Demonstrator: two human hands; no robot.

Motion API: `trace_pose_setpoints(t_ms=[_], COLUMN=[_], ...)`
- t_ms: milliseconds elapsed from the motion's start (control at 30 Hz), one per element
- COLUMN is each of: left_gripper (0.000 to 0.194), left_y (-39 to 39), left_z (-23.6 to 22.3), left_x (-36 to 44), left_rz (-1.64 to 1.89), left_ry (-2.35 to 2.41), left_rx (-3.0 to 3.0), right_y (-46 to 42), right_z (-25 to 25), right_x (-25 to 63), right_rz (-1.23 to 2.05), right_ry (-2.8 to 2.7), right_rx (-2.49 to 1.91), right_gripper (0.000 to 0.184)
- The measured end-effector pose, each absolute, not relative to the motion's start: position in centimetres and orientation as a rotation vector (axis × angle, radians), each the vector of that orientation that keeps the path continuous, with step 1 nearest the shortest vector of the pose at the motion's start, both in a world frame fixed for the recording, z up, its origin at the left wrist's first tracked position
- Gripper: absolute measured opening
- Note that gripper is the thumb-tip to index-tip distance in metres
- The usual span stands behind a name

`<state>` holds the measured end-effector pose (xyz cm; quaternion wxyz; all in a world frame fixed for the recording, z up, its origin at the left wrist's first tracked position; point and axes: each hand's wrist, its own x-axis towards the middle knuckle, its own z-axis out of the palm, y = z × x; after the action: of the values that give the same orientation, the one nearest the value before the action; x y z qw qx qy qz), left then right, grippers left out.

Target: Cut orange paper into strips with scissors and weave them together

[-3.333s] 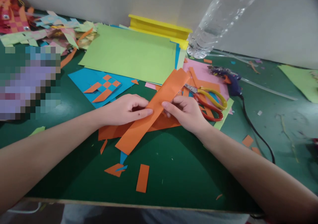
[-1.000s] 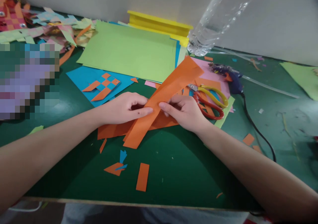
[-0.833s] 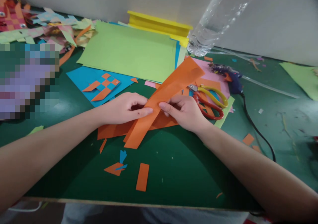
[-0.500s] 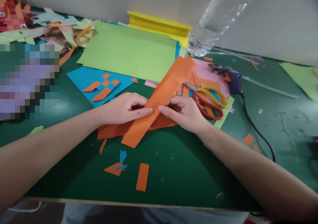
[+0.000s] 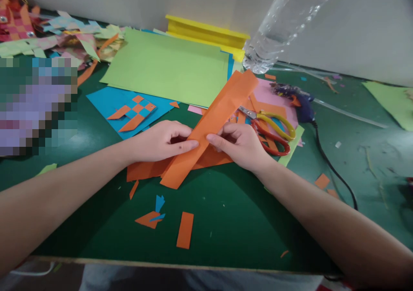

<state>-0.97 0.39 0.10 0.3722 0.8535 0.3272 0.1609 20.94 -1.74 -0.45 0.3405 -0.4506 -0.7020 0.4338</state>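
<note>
A long folded strip of orange paper [image 5: 209, 114] slants across the middle, its layers slightly offset at the ends. My left hand [image 5: 164, 140] pinches its left edge, thumb on top and fingers behind. On the opposite edge my right hand [image 5: 240, 144] pinches it the same way. Beneath the strip lies another orange sheet [image 5: 145, 170], partly covered. Scissors [image 5: 274, 129] with yellow and red handles rest just beyond my right hand. A woven orange and blue paper fish [image 5: 137, 110] lies on blue paper [image 5: 103, 106] beyond my left hand.
Green sheets [image 5: 164, 63] lie at the back by a yellow holder [image 5: 206, 30] and a clear plastic bottle [image 5: 274, 28]. A glue gun [image 5: 303, 106] trails its cord at right. Paper strips [image 5: 74, 37] heap at back left. Orange scraps [image 5: 185, 230] dot the green table [image 5: 241, 239].
The orange strip has shifted slightly up and to the right, its lower end rising a little. Both hands keep their pinch, nearly in place.
</note>
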Motion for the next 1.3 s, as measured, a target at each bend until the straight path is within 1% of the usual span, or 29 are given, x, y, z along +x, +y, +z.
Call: trace_pose_setpoints(t_ms=[267,633,1133,1300], left_gripper=[0.039,0.042,0.039,0.041], left_y=[0.41,0.4,0.43,0.39], left_z=[0.03,0.17,-0.04,0.0], left_x=[-0.97,-0.95,-0.98,-0.98], left_rz=[0.431,0.437,0.449,0.442], left_ry=[0.853,0.838,0.825,0.83], left_rx=[2.204,2.247,2.216,2.222], right_y=[-1.75,-1.79,-1.72,-1.75], right_z=[-0.62,-1.25,-0.78,-0.72], right_x=[21.13,21.35,21.02,20.98], right_rz=[1.089,1.167,1.056,1.052], right_ry=[-1.854,-1.859,-1.889,-1.883], right_rx=[-1.179,-1.135,-1.185,-1.184], right_gripper=[0.043,0.033,0.045,0.045])
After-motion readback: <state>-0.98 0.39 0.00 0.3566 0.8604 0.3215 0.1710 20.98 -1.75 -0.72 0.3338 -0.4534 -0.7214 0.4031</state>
